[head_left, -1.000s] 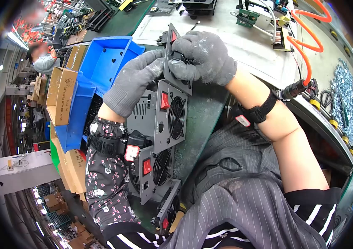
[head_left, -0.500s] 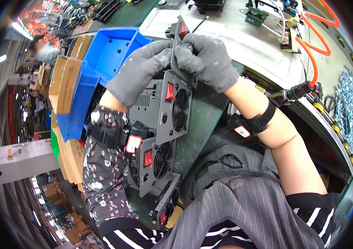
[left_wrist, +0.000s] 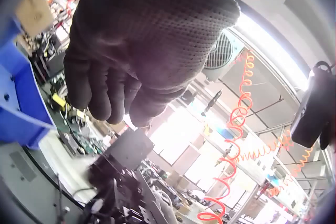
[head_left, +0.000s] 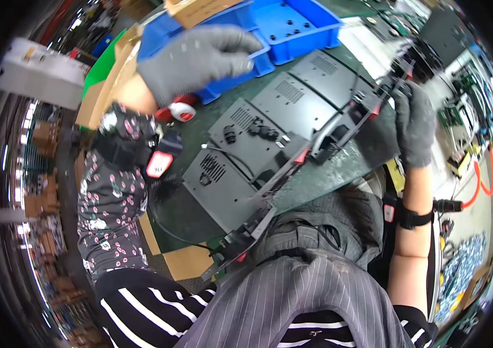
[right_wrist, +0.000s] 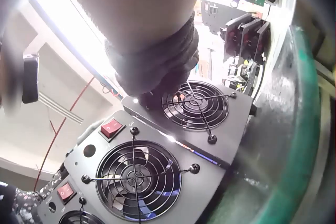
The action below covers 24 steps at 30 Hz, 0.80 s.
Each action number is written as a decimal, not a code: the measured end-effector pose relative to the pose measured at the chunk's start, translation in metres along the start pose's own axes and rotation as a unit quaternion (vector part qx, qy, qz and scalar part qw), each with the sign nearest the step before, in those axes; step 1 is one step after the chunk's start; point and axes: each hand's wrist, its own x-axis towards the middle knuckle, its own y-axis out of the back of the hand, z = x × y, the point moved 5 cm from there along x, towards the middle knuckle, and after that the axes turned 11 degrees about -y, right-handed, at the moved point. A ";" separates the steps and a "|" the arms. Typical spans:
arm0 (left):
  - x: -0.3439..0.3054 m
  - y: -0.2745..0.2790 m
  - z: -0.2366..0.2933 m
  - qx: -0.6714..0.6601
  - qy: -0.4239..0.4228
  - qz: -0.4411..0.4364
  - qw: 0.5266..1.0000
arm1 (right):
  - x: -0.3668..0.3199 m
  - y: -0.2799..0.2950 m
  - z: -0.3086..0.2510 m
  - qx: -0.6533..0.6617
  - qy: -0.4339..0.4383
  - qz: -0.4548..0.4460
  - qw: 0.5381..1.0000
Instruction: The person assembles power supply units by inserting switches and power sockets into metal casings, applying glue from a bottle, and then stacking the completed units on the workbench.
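While the right hand point(head_left: 414, 124) curls its gloved fingers round the upper edge of the end fan panel point(head_left: 386, 87), the left hand point(head_left: 197, 58) hangs well apart from it at the other side of the bench. The held panel stands upright at the front of the last housing in a row of grey housings point(head_left: 258, 133), which lie side by side on the green mat point(head_left: 316, 180), with their fronts towards the person. The grip sits at the top of that panel, so the panel's face lies below the fingers and the housing stretches away behind it. From the right wrist, the glove closes tight on the panel's edge just above its round fan grille point(right_wrist: 195, 106); the thumb is hidden behind the panel. A neighbouring panel point(right_wrist: 137, 174) stands just beside the held one, and it carries a red rocker switch point(right_wrist: 112, 127) at its corner. The left hand holds nothing: its fingers are loosely bent, and it hovers over the near rim of the blue bin point(head_left: 298, 29), not touching it as far as the head view shows. From the left wrist, its palm is empty. A cardboard box point(head_left: 191, 8) rests in the bin behind that hand. An orange coiled hose point(head_left: 481, 174) hangs beside the right forearm.
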 end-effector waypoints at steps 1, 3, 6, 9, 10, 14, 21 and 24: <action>-0.021 -0.007 -0.012 0.045 0.022 0.009 0.999 | 0.000 -0.001 0.001 0.004 -0.031 -0.012 0.999; -0.065 -0.022 -0.026 0.092 0.111 0.038 0.989 | 0.000 0.005 -0.004 0.000 -0.049 -0.004 0.999; -0.117 -0.048 -0.042 0.166 0.128 0.053 0.976 | -0.010 0.018 -0.007 0.104 -0.113 0.065 0.986; -0.150 -0.067 -0.049 0.180 0.171 0.073 0.966 | -0.025 0.029 -0.027 0.167 -0.119 0.132 0.970; -0.157 -0.068 -0.053 0.198 0.174 0.113 0.958 | -0.029 0.031 -0.037 0.166 -0.115 0.130 0.971; -0.177 -0.072 -0.063 0.247 0.144 0.187 0.940 | -0.041 0.029 -0.071 0.205 -0.081 0.085 0.972; -0.173 -0.114 -0.063 0.292 0.122 0.113 0.942 | -0.047 0.026 -0.122 0.242 -0.009 -0.012 0.970; -0.170 -0.122 -0.065 0.349 0.086 0.091 0.929 | -0.045 0.022 -0.133 0.272 0.013 -0.025 0.962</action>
